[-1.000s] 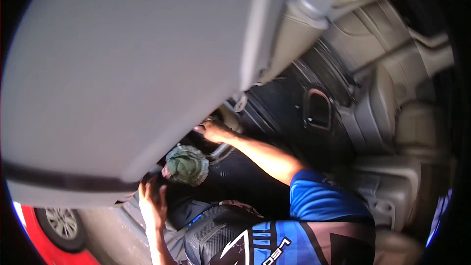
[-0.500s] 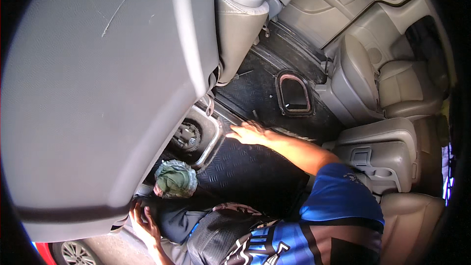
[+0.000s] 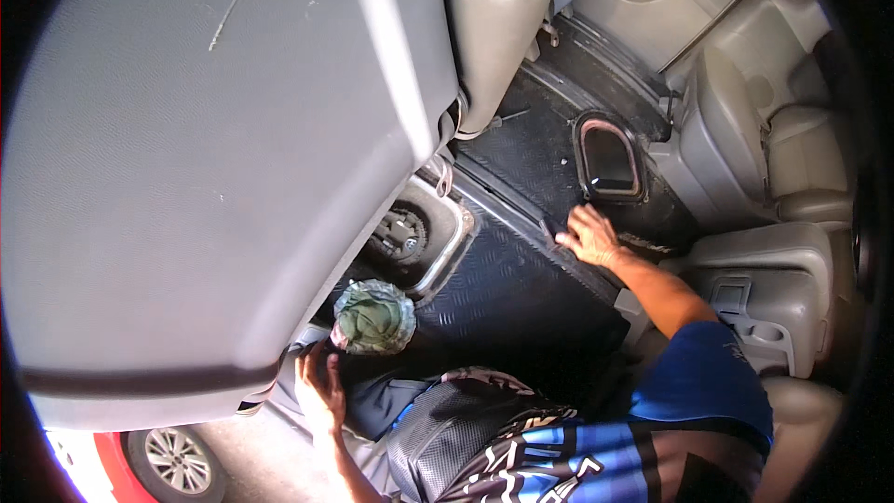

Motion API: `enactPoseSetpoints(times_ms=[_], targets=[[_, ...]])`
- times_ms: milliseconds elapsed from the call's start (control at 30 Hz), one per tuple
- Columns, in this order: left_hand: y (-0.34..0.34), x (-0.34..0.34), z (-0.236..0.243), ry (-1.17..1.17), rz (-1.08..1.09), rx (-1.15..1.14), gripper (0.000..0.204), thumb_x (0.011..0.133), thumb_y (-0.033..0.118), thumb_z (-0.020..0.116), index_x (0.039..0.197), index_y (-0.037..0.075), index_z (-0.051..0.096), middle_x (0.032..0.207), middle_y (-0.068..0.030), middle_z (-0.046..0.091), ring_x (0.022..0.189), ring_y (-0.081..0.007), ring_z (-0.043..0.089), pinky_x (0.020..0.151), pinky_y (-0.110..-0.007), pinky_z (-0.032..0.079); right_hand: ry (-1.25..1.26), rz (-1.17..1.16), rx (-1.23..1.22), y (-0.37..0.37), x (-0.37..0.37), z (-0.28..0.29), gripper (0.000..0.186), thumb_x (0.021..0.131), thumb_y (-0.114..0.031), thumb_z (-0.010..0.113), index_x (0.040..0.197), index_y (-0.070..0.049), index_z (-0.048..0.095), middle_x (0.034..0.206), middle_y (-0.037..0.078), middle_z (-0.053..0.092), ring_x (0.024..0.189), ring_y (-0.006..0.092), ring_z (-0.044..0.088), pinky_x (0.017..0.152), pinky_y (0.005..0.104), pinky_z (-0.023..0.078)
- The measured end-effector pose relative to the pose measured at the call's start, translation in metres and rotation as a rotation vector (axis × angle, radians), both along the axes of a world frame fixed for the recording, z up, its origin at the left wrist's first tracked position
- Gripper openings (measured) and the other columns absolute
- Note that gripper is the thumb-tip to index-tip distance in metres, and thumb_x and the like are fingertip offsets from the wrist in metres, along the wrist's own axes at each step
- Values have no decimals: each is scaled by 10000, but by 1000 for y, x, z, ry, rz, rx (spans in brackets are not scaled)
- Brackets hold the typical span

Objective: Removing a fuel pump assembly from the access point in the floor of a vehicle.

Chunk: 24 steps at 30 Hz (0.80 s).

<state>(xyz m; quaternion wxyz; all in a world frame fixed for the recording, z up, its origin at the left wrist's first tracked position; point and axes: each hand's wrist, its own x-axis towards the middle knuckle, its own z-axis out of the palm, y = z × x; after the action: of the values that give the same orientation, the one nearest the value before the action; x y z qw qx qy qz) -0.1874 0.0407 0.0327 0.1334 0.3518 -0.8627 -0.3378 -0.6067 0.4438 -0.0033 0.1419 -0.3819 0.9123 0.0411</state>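
My right hand (image 3: 592,236) reaches over the black floor mat (image 3: 507,279); its fingers are bent but apart, the tips by the dark floor rail (image 3: 521,210). Whether they touch the rail, I cannot tell. At the lower left, my left hand (image 3: 319,389) has its fingers apart, close to the lower edge of the large grey seat panel (image 3: 233,205). Above it lies a rounded, crumpled green cloth (image 3: 374,317) with a pale edge. Beyond the cloth, a metal-rimmed floor opening (image 3: 461,233) holds a round black toothed cap (image 3: 406,235).
A second, D-shaped opening (image 3: 610,158) is farther right in the floor, with a thin tool (image 3: 507,118) to its left. Beige seats (image 3: 736,121) and a console with a cup holder (image 3: 764,293) line the right. A red car's wheel (image 3: 177,459) shows outside at the lower left.
My right hand has moved right, from near the metal-rimmed opening to the floor rail, its fingers now more bent. The whole view has shifted, so the cabin sits farther right.
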Motion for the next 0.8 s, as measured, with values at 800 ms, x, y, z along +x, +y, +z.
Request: enactPoseSetpoints(times_ms=[800], targets=[[-30, -218, -168, -362, -229, -121, 359, 989, 340, 546, 1126, 47, 702, 1034, -286, 692, 945, -500, 658, 846, -544, 545, -408, -9, -253, -284, 58, -183, 230, 813, -134, 578, 882, -24, 768, 966, 210, 741, 951, 374, 725, 849, 472, 576]])
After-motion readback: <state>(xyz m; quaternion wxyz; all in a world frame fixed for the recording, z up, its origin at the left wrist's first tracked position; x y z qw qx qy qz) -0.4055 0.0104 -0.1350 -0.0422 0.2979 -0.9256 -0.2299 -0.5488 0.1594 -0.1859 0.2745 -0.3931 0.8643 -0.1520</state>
